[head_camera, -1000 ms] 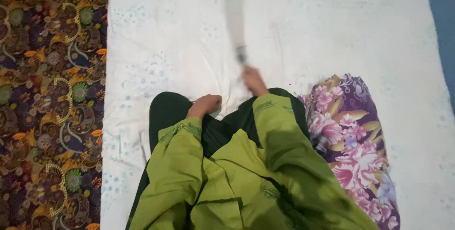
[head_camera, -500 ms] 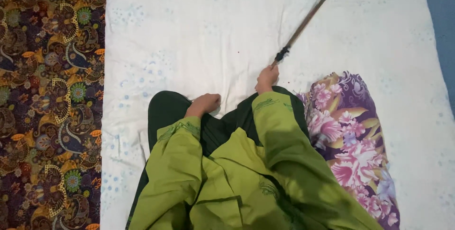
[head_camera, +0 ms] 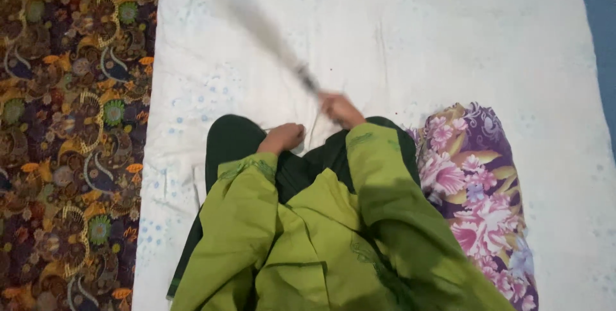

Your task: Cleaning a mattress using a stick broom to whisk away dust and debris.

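Along the sheet's [head_camera: 449,42] left edge we see a patterned mat [head_camera: 70,131]. Our left hand [head_camera: 283,136] rests curled in a loose fist on the sheet near its lower middle, holding nothing we can make out. Just to its right, our right hand [head_camera: 340,108] is closed around the broom [head_camera: 276,42], which blurs up-left across the sheet. A floral cloth [head_camera: 475,189] lies toward the lower right.
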